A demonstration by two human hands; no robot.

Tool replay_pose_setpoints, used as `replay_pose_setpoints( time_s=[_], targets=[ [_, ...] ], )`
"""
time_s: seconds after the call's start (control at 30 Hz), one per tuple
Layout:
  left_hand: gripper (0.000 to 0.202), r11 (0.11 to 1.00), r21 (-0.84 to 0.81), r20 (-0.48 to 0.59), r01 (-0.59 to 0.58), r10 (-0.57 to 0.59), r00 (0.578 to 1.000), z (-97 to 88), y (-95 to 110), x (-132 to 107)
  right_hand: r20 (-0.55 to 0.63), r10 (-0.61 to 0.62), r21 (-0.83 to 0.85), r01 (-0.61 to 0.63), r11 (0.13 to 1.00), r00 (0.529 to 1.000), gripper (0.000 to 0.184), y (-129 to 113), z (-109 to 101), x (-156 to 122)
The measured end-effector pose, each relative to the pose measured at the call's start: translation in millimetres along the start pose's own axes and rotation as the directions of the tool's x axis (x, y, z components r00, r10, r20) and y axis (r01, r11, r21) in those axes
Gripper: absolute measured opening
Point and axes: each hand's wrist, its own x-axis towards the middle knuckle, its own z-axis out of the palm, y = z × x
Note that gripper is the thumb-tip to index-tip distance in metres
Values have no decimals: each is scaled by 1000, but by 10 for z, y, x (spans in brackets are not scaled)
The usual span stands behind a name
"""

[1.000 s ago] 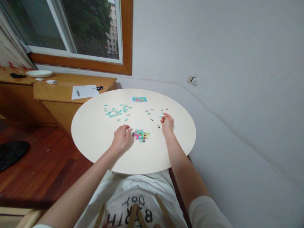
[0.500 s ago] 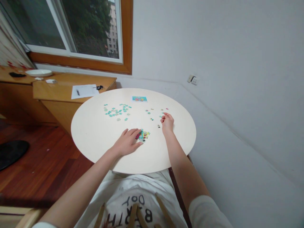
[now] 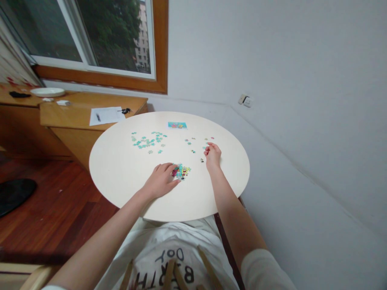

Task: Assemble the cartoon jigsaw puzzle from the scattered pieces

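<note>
A round cream table (image 3: 121,169) carries a small joined patch of colourful puzzle (image 3: 183,172) near its middle. My left hand (image 3: 161,181) lies flat with fingers stretched out, its fingertips on the left edge of that patch. My right hand (image 3: 213,154) is curled closed to the right, pinching a small teal puzzle piece (image 3: 207,148). Several loose teal pieces (image 3: 148,141) are scattered at the far left of the table. A few more loose pieces (image 3: 193,146) lie near my right hand. A small reference picture (image 3: 177,125) lies at the far edge.
A wooden cabinet (image 3: 75,121) stands behind the table on the left, with a sheet of paper (image 3: 104,115) and a white plate (image 3: 46,92) on it. A window sits above it. A white wall with a socket (image 3: 245,101) runs along the right. Dark wooden floor lies left.
My left hand went from curled beside the puzzle patch to flat with fingers extended onto its left edge. My right hand has stayed in place.
</note>
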Motion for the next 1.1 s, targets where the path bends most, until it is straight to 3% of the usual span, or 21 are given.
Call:
replay_pose_setpoints(
  time_s=[0.37,0.67,0.77,0.87,1.1],
  targets=[
    [47,999,14,-4,53,-53,999,-10,38,1,53,2,27,-4,1000,999,5,-134,29,11],
    [42,995,76,40,67,-71,997,-77,115,58,68,-32,61,28,998,997,12,-422,-48,119],
    [44,990,125,67,63,-71,995,-90,127,109,90,-18,-82,26,996,996,14,-420,-108,237],
    [43,987,148,84,57,-70,994,-95,109,177,142,-39,-391,92,916,989,14,-331,-170,386],
    [33,993,115,91,-2,-9,996,-102,37,315,258,-49,-592,198,782,965,13,-147,-251,581]
  ],
)
